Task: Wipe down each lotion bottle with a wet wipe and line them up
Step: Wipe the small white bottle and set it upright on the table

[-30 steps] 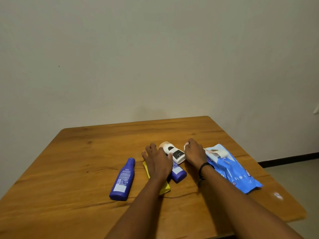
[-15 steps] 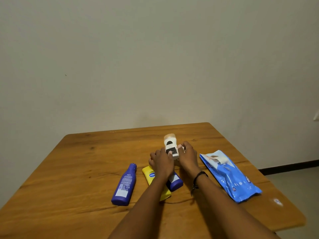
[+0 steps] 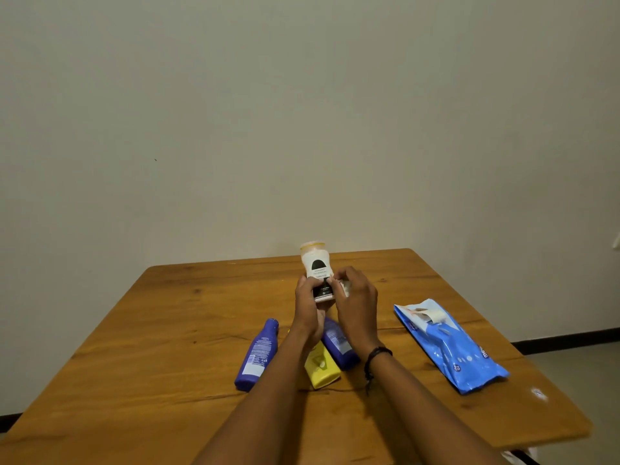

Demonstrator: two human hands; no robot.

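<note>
My left hand [image 3: 307,310] holds a white lotion bottle [image 3: 315,263] with a black label upright above the table, gripping its lower end. My right hand [image 3: 357,302] presses a crumpled white wet wipe [image 3: 345,287] against the bottle's right side. On the table below lie a dark blue bottle [image 3: 256,355] on the left, a yellow bottle [image 3: 321,365] partly under my left forearm, and a second blue bottle [image 3: 339,345] between my wrists.
A blue wet wipe pack [image 3: 449,347] with its flap peeled open lies on the right of the wooden table [image 3: 151,347]. A pale wall stands right behind the table's far edge. The table's right edge runs close past the pack.
The white bottle has been lifted off the table and stood upright in my left hand. My right hand has come in against it with the wipe.
</note>
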